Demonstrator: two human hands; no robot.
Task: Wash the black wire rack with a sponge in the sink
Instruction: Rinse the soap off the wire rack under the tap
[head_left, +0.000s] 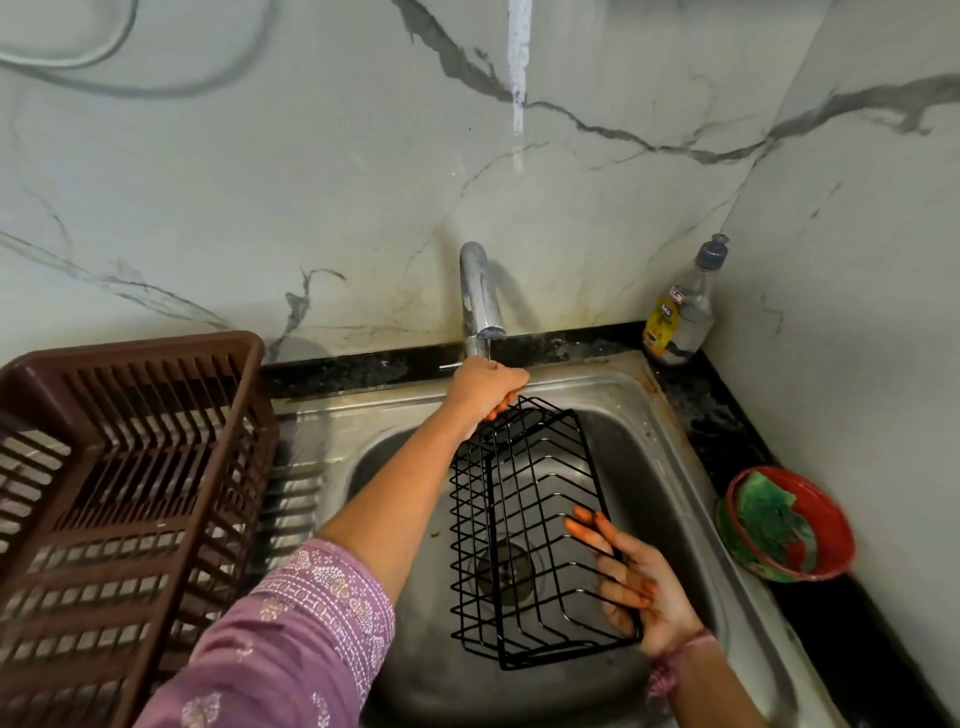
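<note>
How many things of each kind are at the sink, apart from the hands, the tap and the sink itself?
Black wire rack: 1
Brown plastic dish basket: 1
Soap bottle: 1
Red bowl: 1
Green sponge, in the bowl: 1
Total: 5

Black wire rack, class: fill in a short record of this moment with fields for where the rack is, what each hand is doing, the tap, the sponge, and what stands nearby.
rack: black wire rack held tilted over the sink
left hand: left hand grips the rack's far end, just below the tap's spout
right hand: right hand holds the near right edge
tap: tap; flow too faint to tell
sponge: green sponge in the red bowl, untouched
nearby: brown dish drainer at left; soap bottle in the corner
</note>
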